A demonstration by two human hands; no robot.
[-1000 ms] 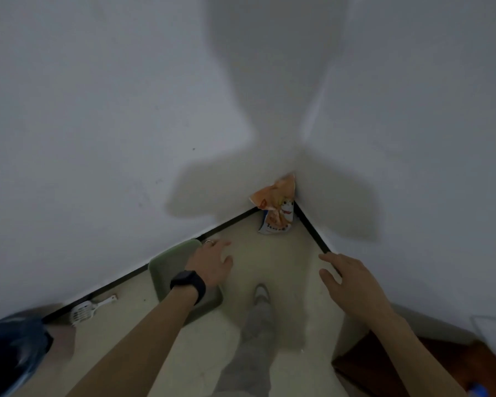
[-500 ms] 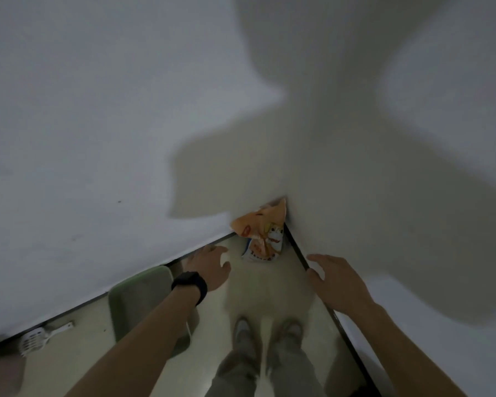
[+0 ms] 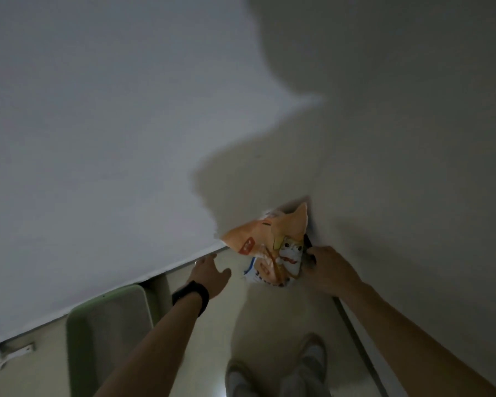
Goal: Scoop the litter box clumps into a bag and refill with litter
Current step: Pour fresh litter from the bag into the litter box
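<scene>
Walls (image 3: 98, 138) meet in a far corner where the litter bag (image 3: 269, 245) leans on pale floor (image 3: 241, 325); left hand (image 3: 209, 272) is spread, right hand (image 3: 327, 270) touches its right edge, grip unclear.

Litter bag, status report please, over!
Left hand open, short of litter bag. Right hand at its right edge, grip unclear. Nothing between hands and bag.

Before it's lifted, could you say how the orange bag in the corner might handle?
The bag looks floppy: its top is crumpled and folded over. It probably sags when lifted. Propped against the wall, it may slump if nudged.
</scene>
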